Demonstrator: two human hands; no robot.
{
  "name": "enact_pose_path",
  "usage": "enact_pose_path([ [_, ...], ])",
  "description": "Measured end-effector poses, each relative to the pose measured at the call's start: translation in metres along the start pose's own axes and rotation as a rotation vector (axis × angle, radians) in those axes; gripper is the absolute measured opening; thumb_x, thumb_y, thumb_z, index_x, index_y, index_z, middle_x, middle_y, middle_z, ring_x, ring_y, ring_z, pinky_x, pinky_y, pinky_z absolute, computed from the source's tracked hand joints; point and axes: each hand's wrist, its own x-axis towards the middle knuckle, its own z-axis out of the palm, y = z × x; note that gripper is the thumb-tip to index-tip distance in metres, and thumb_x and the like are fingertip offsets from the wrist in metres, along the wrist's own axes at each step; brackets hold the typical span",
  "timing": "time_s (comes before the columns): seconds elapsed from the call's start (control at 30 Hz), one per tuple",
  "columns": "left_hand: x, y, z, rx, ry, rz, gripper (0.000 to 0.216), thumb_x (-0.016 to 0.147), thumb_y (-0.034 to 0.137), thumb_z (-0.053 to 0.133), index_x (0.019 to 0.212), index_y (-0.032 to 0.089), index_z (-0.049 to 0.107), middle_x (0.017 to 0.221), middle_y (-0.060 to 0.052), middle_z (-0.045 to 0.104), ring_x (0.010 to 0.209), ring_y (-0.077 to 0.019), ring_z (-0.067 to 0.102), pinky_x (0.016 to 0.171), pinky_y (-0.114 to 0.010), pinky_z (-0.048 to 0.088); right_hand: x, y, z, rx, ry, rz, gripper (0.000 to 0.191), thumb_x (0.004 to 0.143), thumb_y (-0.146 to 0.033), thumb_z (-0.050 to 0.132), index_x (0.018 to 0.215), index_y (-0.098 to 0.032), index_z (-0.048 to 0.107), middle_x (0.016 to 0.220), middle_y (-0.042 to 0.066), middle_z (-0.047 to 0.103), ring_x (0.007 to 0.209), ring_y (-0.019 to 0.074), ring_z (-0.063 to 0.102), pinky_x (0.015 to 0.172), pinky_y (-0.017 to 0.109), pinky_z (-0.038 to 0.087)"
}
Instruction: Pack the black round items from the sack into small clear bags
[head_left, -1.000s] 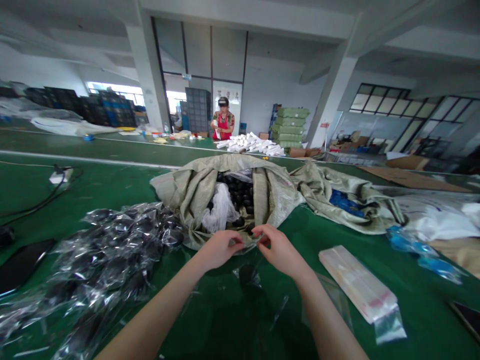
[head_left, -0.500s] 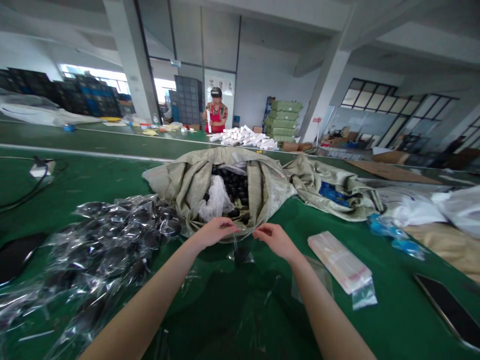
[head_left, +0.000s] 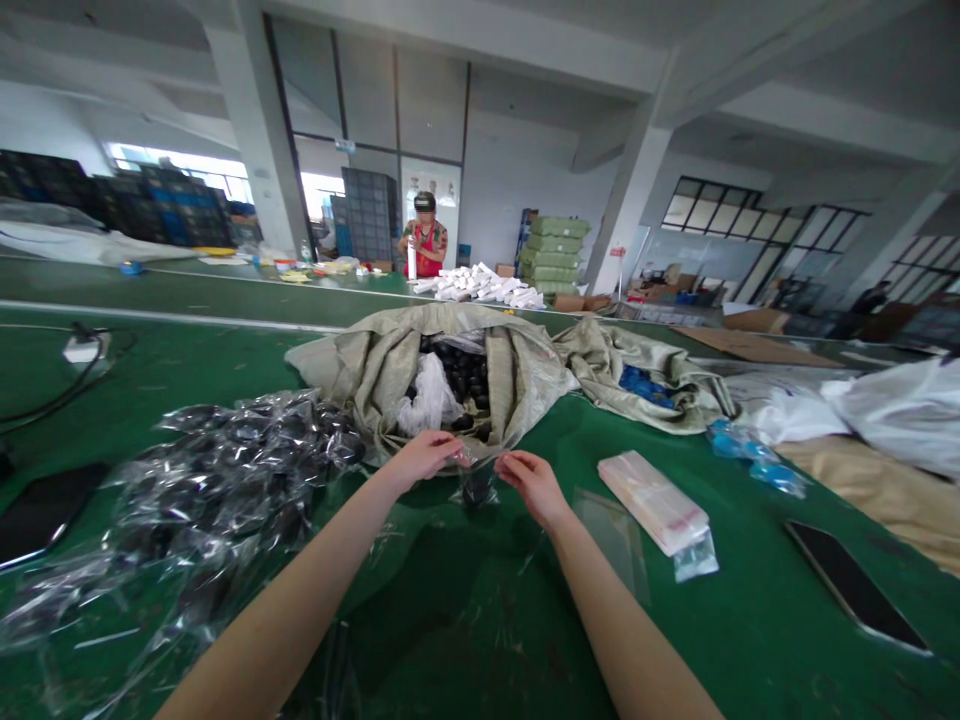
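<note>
Between my hands hangs a small clear plastic bag (head_left: 477, 488) with a black rounded object in its bottom. My left hand (head_left: 426, 458) pinches the bag's upper left edge, and my right hand (head_left: 531, 484) has its fingertips closed at the upper right edge. Just beyond them lies an open woven sack (head_left: 517, 385) holding many black rounded pieces (head_left: 466, 372) and a crumpled white plastic bag (head_left: 431, 395). Left of my hands spreads a heap of black pieces in clear bags (head_left: 240, 470). A stack of flat clear bags (head_left: 652, 500) lies to the right, beside a loose flat bag (head_left: 611, 535).
Phones lie at the right (head_left: 855, 585) and the left (head_left: 49, 510) on the green table (head_left: 420, 620). A second woven sack (head_left: 675, 395) holds blue pieces, with blue wrapped items (head_left: 754, 455) nearby. Across the table a co-worker (head_left: 425, 240) stands behind white boxes (head_left: 484, 285).
My right hand has come closer to the bag's top edge, and the bag with the black piece is raised slightly. The whole view has shifted a little.
</note>
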Motion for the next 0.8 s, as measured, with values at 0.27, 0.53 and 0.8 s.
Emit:
enact_pose_path([
  [0.27, -0.005, 0.008, 0.019, 0.744, 0.489, 0.572, 0.023, 0.09, 0.031, 0.049, 0.092, 0.018, 0.068, 0.093, -0.006, 0.07, 0.084, -0.0176, 0.064, 0.076, -0.029, 0.048, -0.003, 0.013, -0.004, 0.022, 0.028, -0.109, 0.032, 0.068, -0.046, 0.078, 0.082, -0.018, 0.072, 0.083, 0.005, 0.072, 0.079, 0.0171, 0.065, 0.08, 0.032, 0.052],
  [0.53, -0.004, 0.042, 0.066, 1.405, 0.146, 0.633, 0.03, 0.096, 0.033, 0.042, 0.097, 0.024, 0.07, 0.097, -0.004, 0.069, 0.079, -0.0164, 0.066, 0.063, -0.025, 0.045, -0.006, 0.008, -0.003, -0.131, -0.008, -0.245, 0.025, 0.075, -0.041, 0.067, 0.084, -0.018, 0.071, 0.081, 0.005, 0.072, 0.078, 0.0188, 0.065, 0.08, 0.034, 0.052],
  [0.8, 0.006, 0.042, 0.068, 1.647, 0.055, 0.681, 0.03, 0.095, 0.026, 0.042, 0.091, 0.016, 0.069, 0.089, -0.009, 0.067, 0.064, -0.0158, 0.063, 0.054, -0.027, 0.039, -0.009, 0.006, -0.005, -0.243, 0.026, -0.334, 0.019, 0.078, -0.035, 0.061, 0.081, -0.02, 0.072, 0.081, 0.005, 0.072, 0.077, 0.0205, 0.065, 0.077, 0.033, 0.051],
])
